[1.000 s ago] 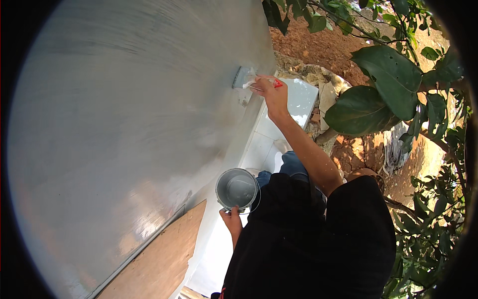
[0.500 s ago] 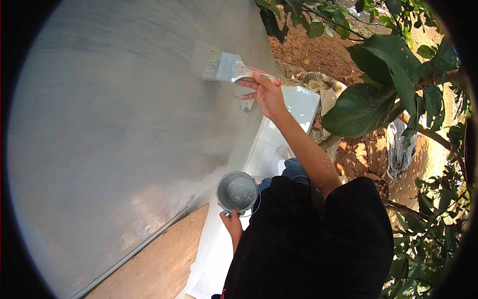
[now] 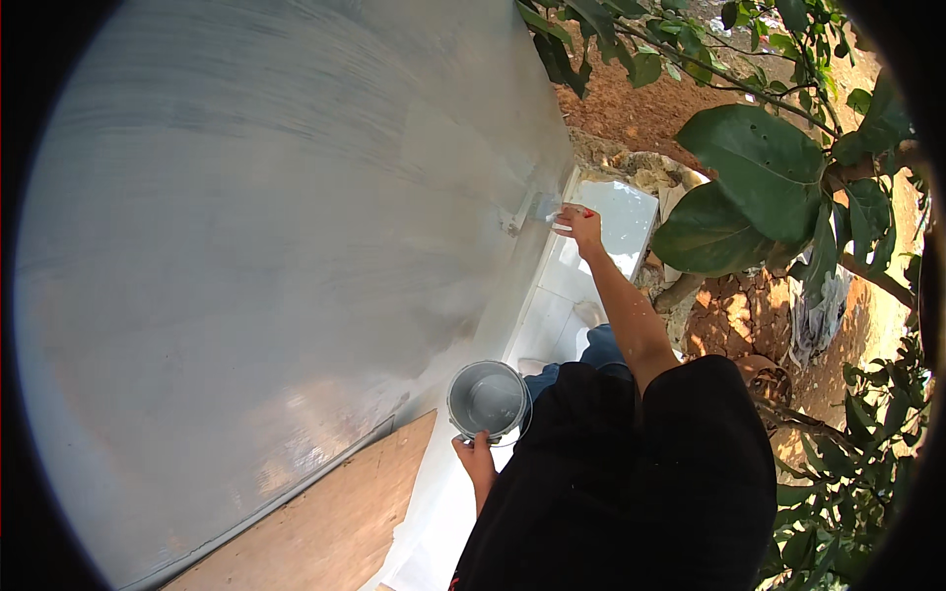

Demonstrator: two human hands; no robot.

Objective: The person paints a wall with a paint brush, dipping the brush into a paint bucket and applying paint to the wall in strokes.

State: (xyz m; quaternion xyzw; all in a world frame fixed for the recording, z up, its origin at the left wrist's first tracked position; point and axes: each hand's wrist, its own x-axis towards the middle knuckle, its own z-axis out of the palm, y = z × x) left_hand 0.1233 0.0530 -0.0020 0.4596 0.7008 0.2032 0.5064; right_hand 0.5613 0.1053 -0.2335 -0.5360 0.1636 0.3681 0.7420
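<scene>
My right hand (image 3: 581, 229) is closed round the handle of a paintbrush (image 3: 544, 209), stretched out low by the wall. The brush head meets or nearly meets the lower part of the grey painted wall (image 3: 256, 217), beside a small patch of rough, lighter spots. Close to my body, my left hand (image 3: 477, 463) grips the rim of a small grey bucket (image 3: 489, 399) with a thin wire handle. Grey paint coats the inside of the bucket. The fingers of my left hand are partly hidden below the rim.
White tiles (image 3: 567, 295) form a ledge along the wall's foot. A brown board (image 3: 325, 502) leans at the lower left. Large green leaves (image 3: 754, 182) and branches hang close on my right, over reddish soil (image 3: 631, 118). A whitish cloth (image 3: 818, 310) lies beyond.
My right hand has brought the paintbrush down from higher on the wall to its lower edge near the tiles. The bucket stays in my left hand, shifted slightly in the view.
</scene>
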